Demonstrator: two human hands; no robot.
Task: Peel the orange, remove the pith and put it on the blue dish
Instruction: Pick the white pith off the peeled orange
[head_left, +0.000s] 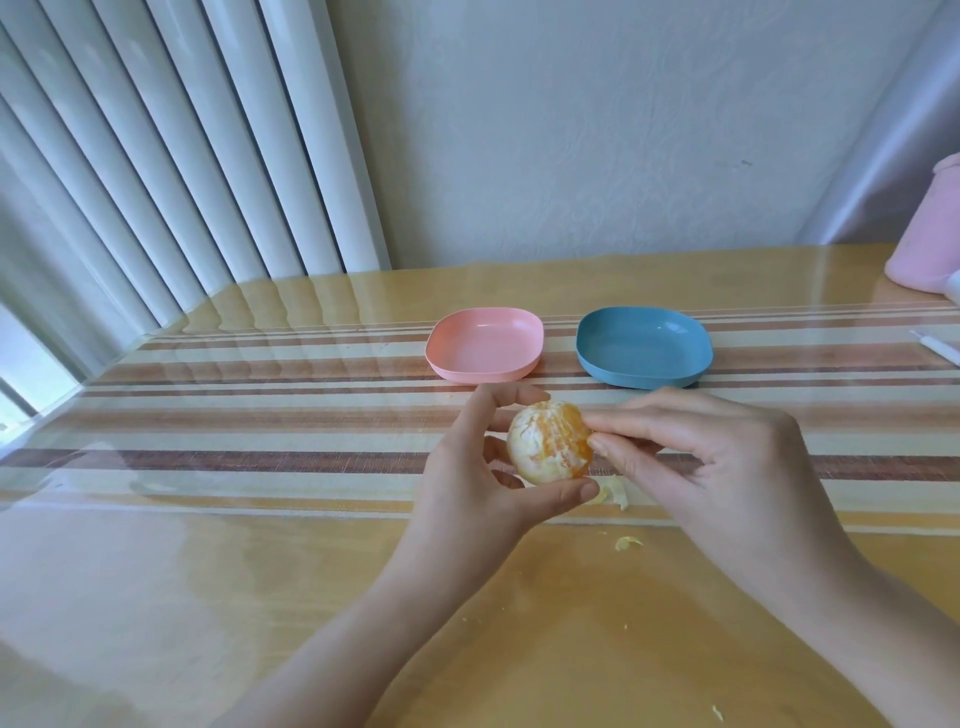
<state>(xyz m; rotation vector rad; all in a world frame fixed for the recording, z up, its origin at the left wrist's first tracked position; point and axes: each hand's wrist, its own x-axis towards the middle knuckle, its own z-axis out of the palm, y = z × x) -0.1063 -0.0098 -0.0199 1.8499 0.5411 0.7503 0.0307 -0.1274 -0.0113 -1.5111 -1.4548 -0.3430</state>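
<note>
Gripping the orange (549, 441) in the left hand (483, 467): thumb under it at 6 o'clock, forefinger over the top at 12, remaining fingers curled behind. Held over the striped bench (208, 571), peel gone, white pith clinging mostly to the 9 o'clock half, bare flesh showing toward 3. Pinching at its 3 o'clock edge with the right hand (701, 452), thumb and forefinger tips pressed close against the fruit; cannot tell whether a thread of pith sits between them. Other right fingers loosely curled behind.

Past the orange at 1 o'clock, apart from it, the blue dish (644, 380); at 11 o'clock, the pink dish (480, 374), side by side with the blue one. At 5 o'clock, just below the fruit, pale pith scraps (615, 492) on the bench. Far off at 2 o'clock, by the bench edge, a pink container (924, 244).
</note>
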